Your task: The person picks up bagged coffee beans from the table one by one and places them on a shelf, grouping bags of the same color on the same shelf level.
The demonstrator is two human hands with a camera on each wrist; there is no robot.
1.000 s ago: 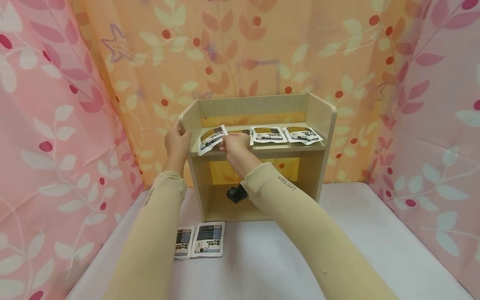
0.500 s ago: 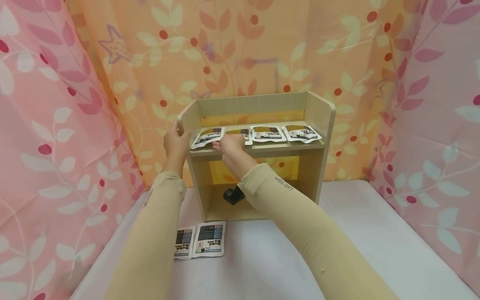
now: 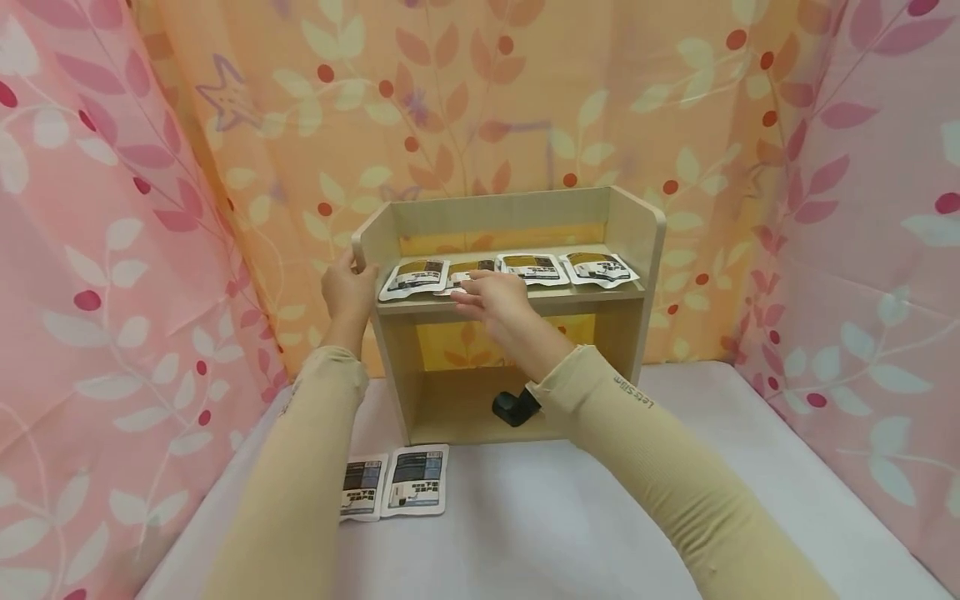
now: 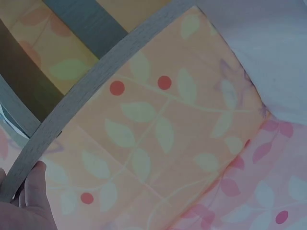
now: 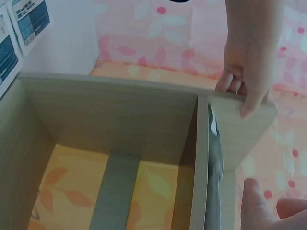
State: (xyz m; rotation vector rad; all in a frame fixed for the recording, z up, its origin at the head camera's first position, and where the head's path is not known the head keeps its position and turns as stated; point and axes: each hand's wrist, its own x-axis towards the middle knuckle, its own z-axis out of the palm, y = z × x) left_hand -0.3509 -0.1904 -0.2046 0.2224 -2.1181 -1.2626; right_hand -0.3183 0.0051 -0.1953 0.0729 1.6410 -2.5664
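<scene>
So starting at the far left, the left grip (image 3: pixel 348 292) has thumb and fingers wrapped round the front edge of the shelf unit's side panel (image 3: pixel 381 233), same spot as a second ago, so that side of things hasn't changed. Below it on the desk (image 3: pixel 517 525) are two more pouches, the left desk pouch (image 3: pixel 362 483) partly behind the sleeve and the right desk pouch (image 3: pixel 415 479) in plain sight, neither touched by a hand. The real news is up on the top board (image 3: pixel 420 310): the leftmost pouch (image 3: pixel 415 275) goes from tilted up in the fingers a second ago to lying flat, printed side up, by the side panel. I'd read that as this one being set down, row now four across. Next to it, the second pouch (image 3: pixel 468 268) is partly covered by the right grip (image 3: pixel 498 304), which has let go, fingers straight, nothing held; can't tell if it brushes that pouch. It also sits further right than half a second ago. Then the third pouch (image 3: pixel 534 268) and the rightmost pouch (image 3: pixel 597 267) finish the row, looking undisturbed.
</scene>
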